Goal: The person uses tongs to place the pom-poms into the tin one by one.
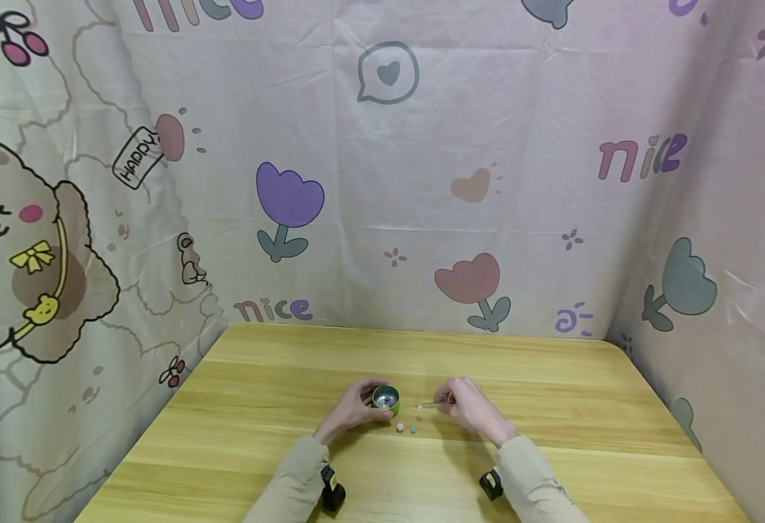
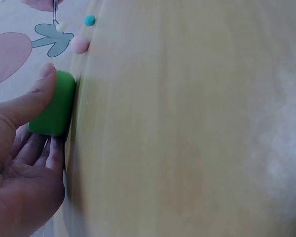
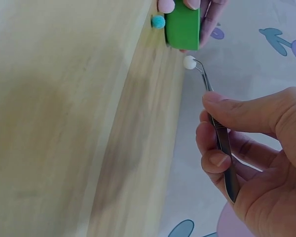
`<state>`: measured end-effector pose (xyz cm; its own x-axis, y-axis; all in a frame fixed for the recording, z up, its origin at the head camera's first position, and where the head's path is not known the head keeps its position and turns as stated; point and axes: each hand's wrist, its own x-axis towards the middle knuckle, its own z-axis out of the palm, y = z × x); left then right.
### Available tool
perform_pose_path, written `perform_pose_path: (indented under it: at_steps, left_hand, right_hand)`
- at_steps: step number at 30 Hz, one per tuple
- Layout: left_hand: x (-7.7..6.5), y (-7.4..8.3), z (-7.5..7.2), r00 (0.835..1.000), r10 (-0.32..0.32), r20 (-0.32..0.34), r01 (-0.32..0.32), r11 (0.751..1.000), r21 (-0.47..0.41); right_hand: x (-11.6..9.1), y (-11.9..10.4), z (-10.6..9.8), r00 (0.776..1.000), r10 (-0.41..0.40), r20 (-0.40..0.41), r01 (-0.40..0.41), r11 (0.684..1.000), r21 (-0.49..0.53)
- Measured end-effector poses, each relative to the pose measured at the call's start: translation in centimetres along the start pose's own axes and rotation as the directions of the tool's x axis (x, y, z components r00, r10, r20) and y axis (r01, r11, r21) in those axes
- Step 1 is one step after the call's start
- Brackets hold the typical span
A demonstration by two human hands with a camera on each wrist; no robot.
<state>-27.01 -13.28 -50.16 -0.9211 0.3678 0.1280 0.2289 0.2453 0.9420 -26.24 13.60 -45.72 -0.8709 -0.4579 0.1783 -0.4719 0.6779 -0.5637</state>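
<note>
My left hand (image 1: 359, 404) holds a small round green tin (image 2: 64, 101) on the table, thumb on the near side and fingers behind it. The tin's open top faces up, and its inside looks silvery in the head view. My right hand (image 3: 251, 143) pinches a pair of metal tweezers (image 3: 221, 129) with bent tips. Between those tips sits a small white pom-pom (image 3: 189, 62), held in the air to the right of the tin. A pink pom-pom (image 1: 399, 427) and a smaller teal pom-pom (image 1: 413, 429) lie on the table just in front of the tin.
The wooden table (image 1: 238, 450) spreads out around both hands. Behind it and at both sides hangs a printed cloth (image 1: 382, 160) with flowers and lettering. A black wrist camera is strapped at each sleeve.
</note>
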Motion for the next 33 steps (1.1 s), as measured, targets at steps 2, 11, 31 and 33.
perform_pose_path:
  at_steps: [2,11,31,33]
  left_hand:
    - [0.0,0.0,0.0,1.0,0.001,-0.002,-0.001,1.0,-0.003]
    - [0.1,-0.2,-0.1,1.0,0.003,0.006,-0.002,1.0,-0.014]
    - [0.2,-0.2,-0.1,1.0,0.011,0.018,-0.011,1.0,-0.028]
    - [0.1,-0.1,-0.1,1.0,0.012,0.02,-0.012,0.999,-0.031]
  right_hand:
    - [0.1,-0.1,0.0,1.0,-0.003,-0.009,0.003,1.0,-0.003]
    - [0.4,-0.8,-0.2,0.999,-0.03,-0.044,0.028,0.999,-0.039]
    - [1.9,-1.8,0.2,0.996,-0.079,-0.04,0.077,0.996,-0.048]
    - [2.1,-1.9,0.4,0.996,-0.085,-0.033,0.083,0.995,-0.048]
